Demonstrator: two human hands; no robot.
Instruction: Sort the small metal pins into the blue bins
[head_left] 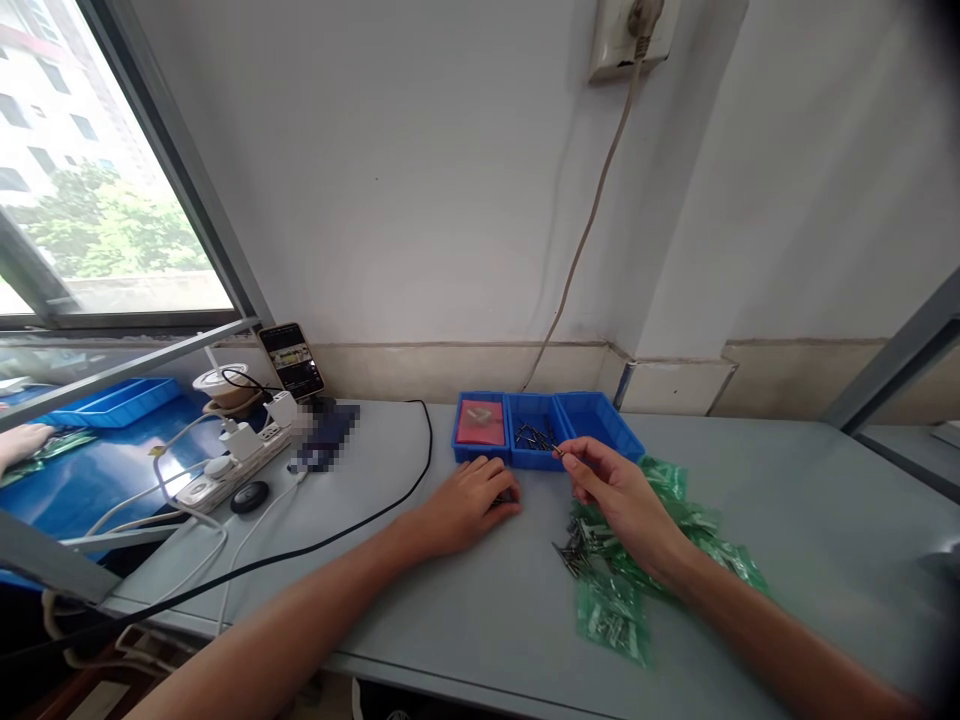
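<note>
My left hand [466, 505] rests on the grey table in front of the blue bins, its fingers curled over something small and dark. Pinched between the thumb and fingers of my right hand [611, 492] is a small dark screw-like piece [557, 452], held at the front edge of the middle blue bin [534, 459]. That bin holds several similar dark pieces [531, 436]. Beneath and beside my right hand lie green plastic bags [615, 615] of small metal parts, with a loose pile of dark pieces [571, 556] at their left.
The left blue bin [480, 453] holds a red packet [480, 424]; a third bin [600, 425] stands at the right. Further left are a black cable [337, 538], a power strip [229, 470], a phone [292, 360] and a cup [226, 385]. Another person's hand [24, 443] shows at the far left.
</note>
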